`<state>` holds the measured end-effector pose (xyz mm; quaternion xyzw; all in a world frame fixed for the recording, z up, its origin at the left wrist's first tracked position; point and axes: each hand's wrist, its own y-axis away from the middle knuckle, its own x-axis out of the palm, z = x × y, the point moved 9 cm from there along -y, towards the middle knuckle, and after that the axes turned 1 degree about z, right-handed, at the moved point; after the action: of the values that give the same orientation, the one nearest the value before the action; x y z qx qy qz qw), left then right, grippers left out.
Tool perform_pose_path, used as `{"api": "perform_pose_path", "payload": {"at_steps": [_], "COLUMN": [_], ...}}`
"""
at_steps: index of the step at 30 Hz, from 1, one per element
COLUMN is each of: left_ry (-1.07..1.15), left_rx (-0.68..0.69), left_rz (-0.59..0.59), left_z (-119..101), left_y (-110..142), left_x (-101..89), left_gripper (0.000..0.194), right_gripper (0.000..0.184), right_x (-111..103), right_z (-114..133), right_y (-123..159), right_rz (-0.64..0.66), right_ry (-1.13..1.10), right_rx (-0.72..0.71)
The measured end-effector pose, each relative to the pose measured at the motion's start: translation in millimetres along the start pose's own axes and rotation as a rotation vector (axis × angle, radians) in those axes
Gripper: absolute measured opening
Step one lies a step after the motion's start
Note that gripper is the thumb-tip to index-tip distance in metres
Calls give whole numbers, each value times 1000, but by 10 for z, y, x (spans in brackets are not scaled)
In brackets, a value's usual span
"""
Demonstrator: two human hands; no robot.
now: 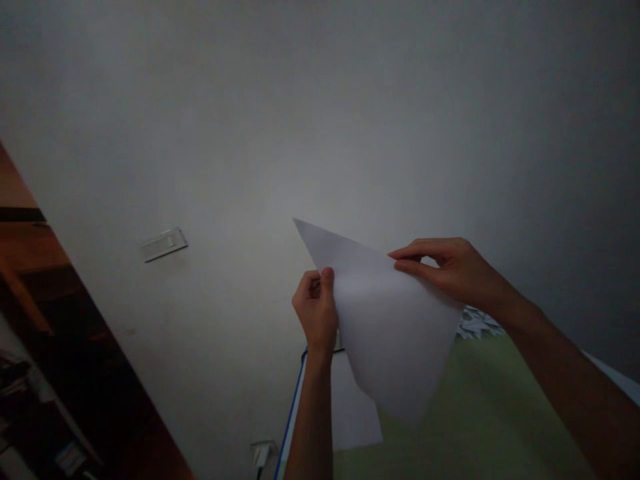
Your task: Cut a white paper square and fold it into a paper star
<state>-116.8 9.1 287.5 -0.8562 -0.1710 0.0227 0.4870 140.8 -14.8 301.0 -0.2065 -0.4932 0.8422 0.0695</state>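
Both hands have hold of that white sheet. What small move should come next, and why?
Perhaps slide the left hand up along the edge of the white sheet towards its pointed upper corner. That corner juts out unsupported above the left hand, while the right hand pinches the top edge.

A green tabletop (480, 413) spreads across the lower right of the frame, a blue edge (292, 415) running along its left side. White paper (353, 417) lies flat at bottom center, near that edge, while a heap of small, pointed white paper pieces (477, 325) sits farther back, right of center, partly hidden.
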Motion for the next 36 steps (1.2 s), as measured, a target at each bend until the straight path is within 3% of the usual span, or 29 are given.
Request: {"api": "perform_pose_path", "payload": {"at_steps": [7,13,19,27,34,36], "left_ry": [47,26,118,170,214,211], "left_rx": [25,62,13,13,33,24], "left_rz": [19,-42,-39,-139,-173,-206], "left_z": [10,-35,120,138,60,57], "left_y": [-30,-26,-37,-89,-85,-91], "left_x": [15,-31,-40,-113,-138,-158], "left_gripper": [51,47,52,36,43,32], "right_gripper": [15,18,18,17,17,18], "right_x": [40,110,128,201,230,257], "right_z": [-55,-117,-211,-329,-318,-322], "right_y": [3,15,6,27,36,48], "right_rz": [58,133,153,258,288,318], "right_ry": [-10,-9,-19,-57,-80,-94], "right_rx": [-42,-52,-28,2,-7,1]}}
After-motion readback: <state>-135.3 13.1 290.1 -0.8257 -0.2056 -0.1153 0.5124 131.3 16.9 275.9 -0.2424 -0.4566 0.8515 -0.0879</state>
